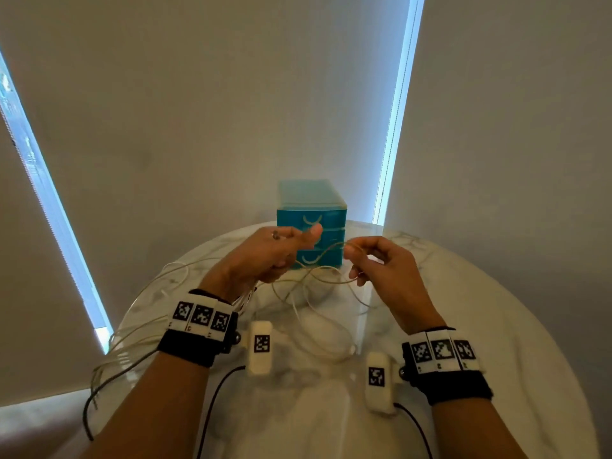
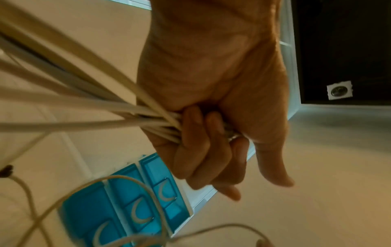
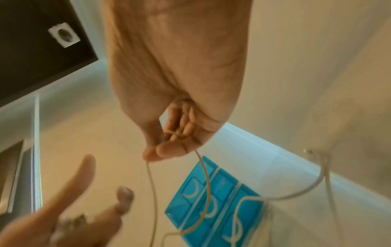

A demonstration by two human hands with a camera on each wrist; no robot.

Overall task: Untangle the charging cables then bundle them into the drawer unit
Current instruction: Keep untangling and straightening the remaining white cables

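A thick bunch of white charging cables (image 2: 88, 107) is clenched in the left hand (image 1: 265, 256), fingers (image 2: 196, 150) wrapped tight around it, thumb out. A single strand (image 3: 152, 192) is pinched by the right hand (image 1: 381, 270) between thumb and fingertip. Loose loops are draped over the marble table (image 1: 496, 309) and trail off its left edge. The blue drawer unit (image 1: 311, 220) is seen just behind both hands, its three drawers apparently closed, though blur makes that uncertain.
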